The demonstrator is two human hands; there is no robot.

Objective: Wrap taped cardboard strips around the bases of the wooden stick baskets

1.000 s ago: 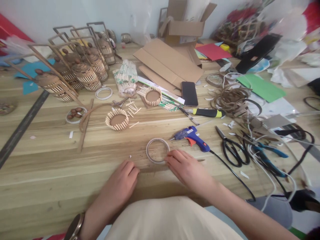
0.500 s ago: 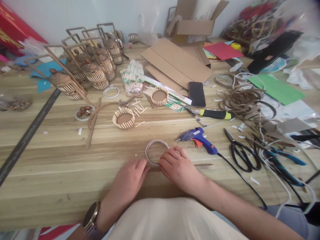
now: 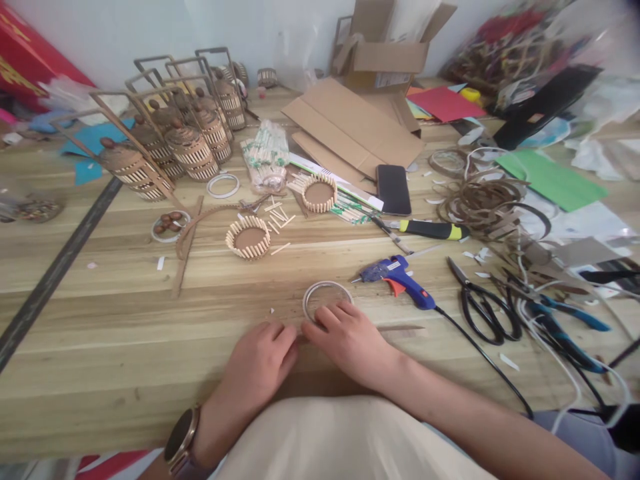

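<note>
On the wood table in front of me lies a white ring [image 3: 327,285], its near rim hidden under the fingers of my right hand [image 3: 345,340]. Those fingers are bent and close together over the rim. A thin brown strip [image 3: 407,331] sticks out to the right from beneath that hand, and a bit of it shows between the two hands. My left hand [image 3: 265,360] is closed at the strip's left part, fingertips pressed down; its thumb is partly hidden. To the right of the ring lies a blue glue gun [image 3: 395,272], apart from both hands.
Beyond my hands stand two rings of short sticks on round brown bases [image 3: 249,239]. Black scissors [image 3: 483,303], a utility knife [image 3: 433,229], a phone [image 3: 393,189] and coiled strips [image 3: 477,193] lie right. Several lantern-like cages [image 3: 133,170] stand back left.
The white ring has shifted a little to the right. My right hand has moved slightly left, closer to my left hand, and covers more of the near rim.
</note>
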